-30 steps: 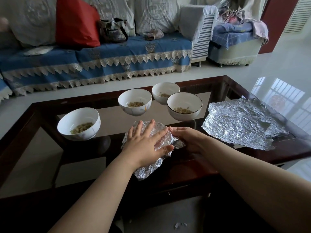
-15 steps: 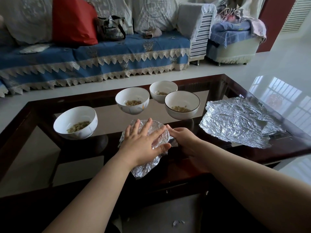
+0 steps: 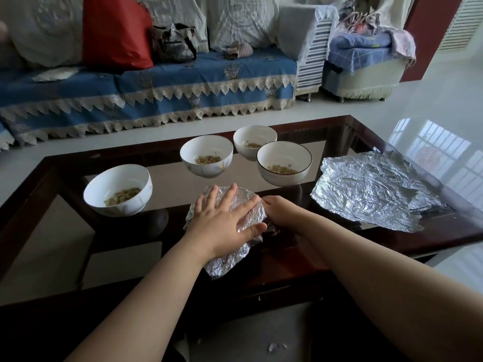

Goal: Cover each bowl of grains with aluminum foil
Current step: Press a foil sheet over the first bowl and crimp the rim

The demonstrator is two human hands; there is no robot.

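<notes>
The left hand (image 3: 222,226) lies flat, fingers spread, on the foil-covered bowl (image 3: 245,202) at the desk's (image 3: 444,231) near edge. The right hand (image 3: 282,212) cups its side. Behind it stand 4 uncovered bowls (image 3: 206,155); right of it lie spare foil sheets (image 3: 366,194).

Left hand (image 3: 224,226) lies flat on crumpled silver foil (image 3: 227,265) covering a bowl; right hand (image 3: 281,212) presses its 3 o'clock side. Four uncovered white bowls (image 3: 206,159) stand at 12 o'clock.

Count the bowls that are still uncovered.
4: left bowl, middle bowl, far bowl, dark-rimmed bowl. The foil wrap under both hands presumably hides a fifth, covered one.
</notes>
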